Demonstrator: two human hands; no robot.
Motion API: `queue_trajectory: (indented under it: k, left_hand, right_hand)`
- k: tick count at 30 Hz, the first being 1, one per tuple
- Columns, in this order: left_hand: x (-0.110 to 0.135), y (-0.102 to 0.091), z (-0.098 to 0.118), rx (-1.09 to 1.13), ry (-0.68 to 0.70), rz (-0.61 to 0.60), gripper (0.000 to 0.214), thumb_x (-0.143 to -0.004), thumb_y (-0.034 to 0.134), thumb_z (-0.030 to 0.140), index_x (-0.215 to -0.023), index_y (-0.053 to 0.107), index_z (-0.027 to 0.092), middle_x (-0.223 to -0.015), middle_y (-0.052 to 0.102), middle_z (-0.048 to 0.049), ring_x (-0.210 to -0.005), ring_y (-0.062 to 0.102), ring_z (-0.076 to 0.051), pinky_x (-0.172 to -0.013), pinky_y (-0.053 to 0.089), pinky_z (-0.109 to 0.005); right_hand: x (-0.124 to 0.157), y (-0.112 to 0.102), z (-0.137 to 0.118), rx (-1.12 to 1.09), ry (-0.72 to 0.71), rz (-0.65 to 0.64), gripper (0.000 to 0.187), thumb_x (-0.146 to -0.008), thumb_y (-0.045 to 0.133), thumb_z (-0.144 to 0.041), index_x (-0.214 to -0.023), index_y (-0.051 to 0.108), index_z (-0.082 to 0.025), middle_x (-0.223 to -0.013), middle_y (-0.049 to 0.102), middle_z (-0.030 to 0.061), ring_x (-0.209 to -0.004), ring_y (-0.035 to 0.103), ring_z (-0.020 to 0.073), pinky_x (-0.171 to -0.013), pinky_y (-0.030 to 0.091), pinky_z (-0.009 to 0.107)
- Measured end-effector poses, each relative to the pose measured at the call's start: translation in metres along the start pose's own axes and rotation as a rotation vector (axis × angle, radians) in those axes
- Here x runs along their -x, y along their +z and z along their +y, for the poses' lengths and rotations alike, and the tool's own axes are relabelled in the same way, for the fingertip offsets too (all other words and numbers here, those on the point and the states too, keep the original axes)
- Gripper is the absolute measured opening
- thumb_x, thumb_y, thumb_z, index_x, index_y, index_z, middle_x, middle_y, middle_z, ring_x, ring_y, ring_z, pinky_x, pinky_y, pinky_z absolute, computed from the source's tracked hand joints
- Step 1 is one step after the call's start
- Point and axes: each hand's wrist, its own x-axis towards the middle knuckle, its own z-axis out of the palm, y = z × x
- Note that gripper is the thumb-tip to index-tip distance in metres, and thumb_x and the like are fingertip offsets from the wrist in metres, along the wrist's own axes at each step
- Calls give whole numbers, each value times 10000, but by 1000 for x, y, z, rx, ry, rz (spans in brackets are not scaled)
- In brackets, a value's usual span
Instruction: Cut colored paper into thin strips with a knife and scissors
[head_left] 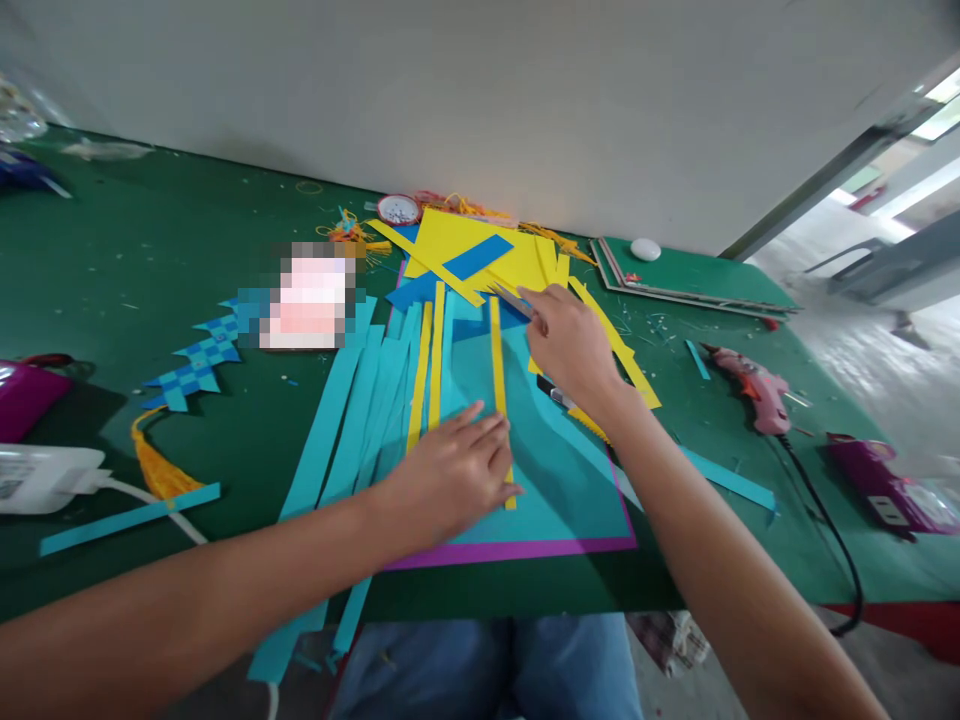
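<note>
My left hand [457,475] lies over the light blue sheets with its fingers stretched out, touching the lower part of a yellow strip [499,370]. Two more yellow strips [436,350] lie to its left, beside a bundle of long light blue strips [330,440]. My right hand [568,340] is closed around what look like scissors [514,299], their pointed end near the top of that yellow strip; the handles are hidden in the hand. Below the right hand lies a cutter knife [555,391], partly covered. A large light blue sheet [555,510] rests on a purple sheet [517,553].
Behind are a yellow sheet [442,235] and a small bowl [398,209]. At left lie a blurred-out phone-like object [307,300], a woven blue piece [199,365] with yellow tassel [161,460], and a white charger [49,478]. A pink glue gun [757,390] with cord lies right.
</note>
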Motion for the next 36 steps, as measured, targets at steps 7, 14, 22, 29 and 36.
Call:
queue_trajectory:
  k: [7, 14, 22, 29, 36]
  left_hand:
    - [-3, -2, -25, 146, -97, -161, 448, -966, 544, 424, -1245, 610, 79, -1359, 617, -172, -1300, 563, -274, -1137, 422, -457]
    - [-2, -6, -25, 128, -103, -190, 498, -964, 526, 460, -1286, 598, 87, -1394, 587, -151, -1302, 560, -299, -1115, 445, -521]
    - [0, -7, -24, 207, -186, -196, 442, -974, 524, 402, -1324, 571, 137, -1444, 550, -102, -1342, 522, -266, -1158, 402, -497]
    - [1, -5, -23, 250, -212, -194, 421, -978, 515, 416, -1303, 579, 157, -1453, 547, -84, -1368, 494, -240, -1188, 361, -475]
    - [0, -5, -22, 222, -196, -186, 421, -986, 500, 416, -1296, 583, 143, -1443, 554, -91, -1366, 497, -221, -1204, 336, -462]
  right_hand:
    - [76, -29, 33, 17, -44, -65, 272, -944, 456, -212, -1052, 688, -118, -1027, 699, 119, -979, 645, 268, -855, 494, 405]
    - [117, -7, 49, 135, -46, -52, 351, -921, 585, -387, -1109, 640, -96, -1006, 660, 134, -950, 618, 306, -821, 525, 460]
    - [129, -13, 41, -39, -272, 25, 317, -974, 471, -211, -1232, 613, -96, -985, 595, 128, -850, 620, 214, -704, 548, 345]
    - [174, -26, 28, -13, -433, -118, 480, -933, 435, -77, -1379, 534, -221, -998, 573, 117, -772, 625, 189, -630, 555, 331]
    - [185, -21, 16, 53, -468, -66, 435, -933, 449, -84, -1341, 571, -170, -931, 600, 133, -742, 616, 208, -611, 561, 360]
